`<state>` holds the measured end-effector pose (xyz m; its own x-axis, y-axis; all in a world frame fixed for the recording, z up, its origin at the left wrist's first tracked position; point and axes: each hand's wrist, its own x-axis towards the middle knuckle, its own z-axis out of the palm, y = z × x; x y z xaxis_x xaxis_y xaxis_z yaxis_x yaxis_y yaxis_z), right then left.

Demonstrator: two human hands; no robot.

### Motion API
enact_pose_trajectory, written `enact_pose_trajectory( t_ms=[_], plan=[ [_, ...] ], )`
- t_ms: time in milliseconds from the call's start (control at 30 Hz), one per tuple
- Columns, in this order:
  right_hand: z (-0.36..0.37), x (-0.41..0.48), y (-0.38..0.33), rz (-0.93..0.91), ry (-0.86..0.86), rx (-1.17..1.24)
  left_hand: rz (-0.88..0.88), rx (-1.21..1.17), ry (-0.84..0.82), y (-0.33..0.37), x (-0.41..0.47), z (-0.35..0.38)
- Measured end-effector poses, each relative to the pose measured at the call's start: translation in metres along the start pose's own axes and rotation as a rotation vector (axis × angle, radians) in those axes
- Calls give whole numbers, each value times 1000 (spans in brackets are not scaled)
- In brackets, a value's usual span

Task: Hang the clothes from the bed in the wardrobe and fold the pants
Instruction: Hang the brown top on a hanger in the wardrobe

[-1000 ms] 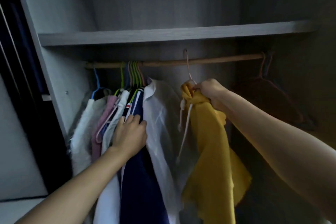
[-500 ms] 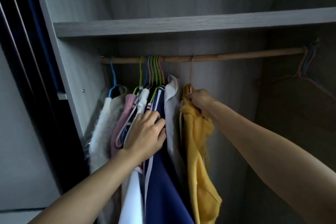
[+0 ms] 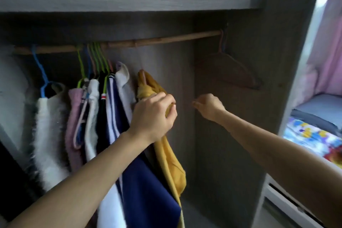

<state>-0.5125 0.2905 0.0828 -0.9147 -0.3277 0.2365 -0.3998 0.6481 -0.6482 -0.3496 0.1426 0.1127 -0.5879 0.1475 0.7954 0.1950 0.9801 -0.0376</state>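
Note:
A yellow garment (image 3: 169, 161) hangs on a pink hanger from the wooden rail (image 3: 166, 38) inside the wardrobe. My left hand (image 3: 154, 115) grips the yellow garment at its shoulder. To its left hang a navy top with white stripes (image 3: 146, 190), a white shirt (image 3: 123, 77), a pink top (image 3: 74, 122) and a fluffy white garment (image 3: 47, 135). My right hand (image 3: 208, 106) is in mid-air to the right of the yellow garment, fingers loosely curled, holding nothing.
Empty hangers (image 3: 231, 68) hang at the rail's right end. A grey shelf (image 3: 129, 3) runs above the rail. The wardrobe's side panel (image 3: 296, 98) stands at the right, and past it lies a bed with colourful bedding (image 3: 312, 140) and a pink curtain (image 3: 325, 57).
My right hand has let go of the yellow garment and drawn back to the right. My left hand has moved from the navy top onto the yellow garment. The view has turned right.

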Motion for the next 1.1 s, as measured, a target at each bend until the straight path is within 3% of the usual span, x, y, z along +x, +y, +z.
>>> enact_pose_trajectory(
  t_ms=[200,433,767,1100],
  plan=[
    [-79,-82,138,80,15,-367,-12,-92,-418,105,9,95],
    [-197,-205,313,360,29,-499,108,-186,-739,293,8,202],
    [-332,-359,510,744,-4,-516,332,-346,-955,548,8,304],
    [-414,-373,678,994,4,-459,495,-432,-1031,711,63,447]
  ],
)
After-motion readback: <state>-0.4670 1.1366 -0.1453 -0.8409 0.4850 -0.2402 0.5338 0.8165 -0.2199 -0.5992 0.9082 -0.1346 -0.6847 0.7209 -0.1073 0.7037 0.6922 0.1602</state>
